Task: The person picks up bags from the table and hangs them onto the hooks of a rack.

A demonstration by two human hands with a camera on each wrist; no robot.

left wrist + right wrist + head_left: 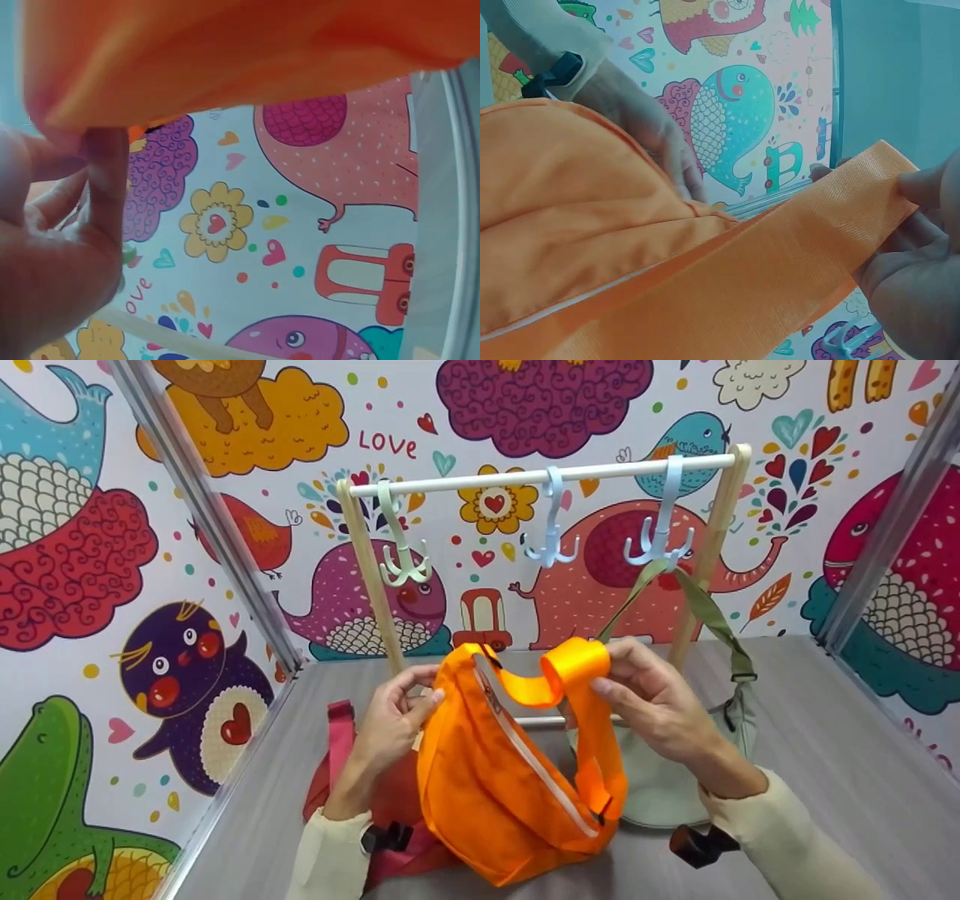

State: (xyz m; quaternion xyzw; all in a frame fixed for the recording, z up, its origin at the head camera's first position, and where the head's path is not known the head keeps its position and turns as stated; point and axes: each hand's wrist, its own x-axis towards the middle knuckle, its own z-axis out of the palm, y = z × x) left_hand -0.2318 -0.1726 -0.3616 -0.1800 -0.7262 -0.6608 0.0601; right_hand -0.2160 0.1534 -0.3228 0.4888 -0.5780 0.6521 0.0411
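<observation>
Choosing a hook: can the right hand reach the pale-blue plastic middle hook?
Probably yes: the middle hook hangs bare and nothing visible blocks the right hand, though it pinches a flat orange fabric strap.

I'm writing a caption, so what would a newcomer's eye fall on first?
Probably the bright orange bag, central in the head view: the left hand holds it near the top, the right hand its orange strap. Next comes the cartoon-covered wall behind, with a pink elephant beyond the rack. Then the pale green bag, its olive strap over the rightmost hook.
</observation>
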